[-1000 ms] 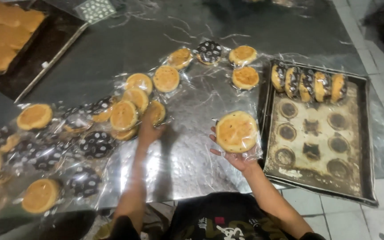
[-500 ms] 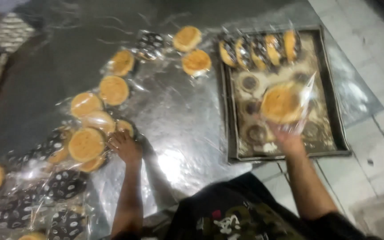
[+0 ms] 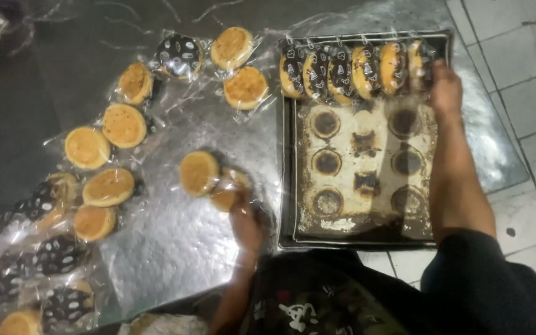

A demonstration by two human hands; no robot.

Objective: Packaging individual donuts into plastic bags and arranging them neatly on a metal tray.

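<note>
My right hand (image 3: pixel 445 87) reaches to the far right end of a row of bagged round buns (image 3: pixel 348 69) standing on edge along the far side of a dark baking tray (image 3: pixel 288 186), its fingers on the last bagged bun (image 3: pixel 418 62). My left hand (image 3: pixel 245 218) lies on the steel table (image 3: pixel 175 248) just left of the tray, holding two bagged golden buns (image 3: pixel 209 177) by their clear wrapping.
Several more bagged buns, some in black printed wrappers, are strewn over the table's left half (image 3: pixel 103 186) and far middle (image 3: pixel 234 62). The tray's bottom (image 3: pixel 367 161) shows burnt rings. White floor tiles (image 3: pixel 516 74) lie to the right.
My right hand carried a bagged bun over the tray to the end of the row at its far side. My left hand dragged two bagged buns rightward toward the tray.
</note>
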